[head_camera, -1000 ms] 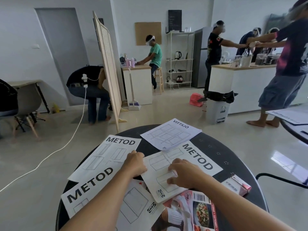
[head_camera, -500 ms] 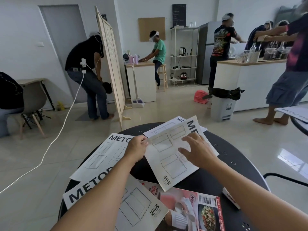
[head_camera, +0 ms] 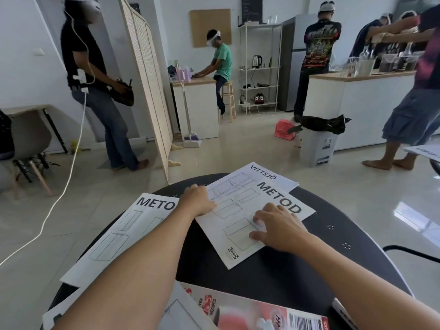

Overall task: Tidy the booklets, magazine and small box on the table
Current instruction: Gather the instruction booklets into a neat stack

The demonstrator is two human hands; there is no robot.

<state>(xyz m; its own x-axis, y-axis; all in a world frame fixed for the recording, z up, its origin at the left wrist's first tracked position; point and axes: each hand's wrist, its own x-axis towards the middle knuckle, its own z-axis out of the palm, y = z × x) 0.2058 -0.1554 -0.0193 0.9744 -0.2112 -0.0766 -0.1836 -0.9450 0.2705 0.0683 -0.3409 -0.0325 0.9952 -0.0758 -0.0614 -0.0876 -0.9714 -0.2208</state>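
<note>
Both hands rest on the METOD booklet [head_camera: 240, 225] lying in the middle of the round black surface [head_camera: 297, 265]. The left hand [head_camera: 197, 201] sits at that booklet's far left edge with fingers curled loosely down onto the paper, not closed around anything, while the right hand [head_camera: 276, 225] lies flat with fingers spread, pressing on the page near its right side. The booklet's far end overlaps the VITTSJÖ booklet [head_camera: 269, 176], which sits at the far rim of the surface. A second METOD booklet [head_camera: 133, 232] lies to the left, partly hanging over the edge and crossed by the left forearm. Nearest the camera, the magazine [head_camera: 257, 313] with its red cover and barcode lies at the near edge, overlapping another white booklet [head_camera: 176, 313]. At the lower right, a sliver of what seems to be the small box [head_camera: 340, 310] shows beside the right forearm, mostly hidden.
</note>
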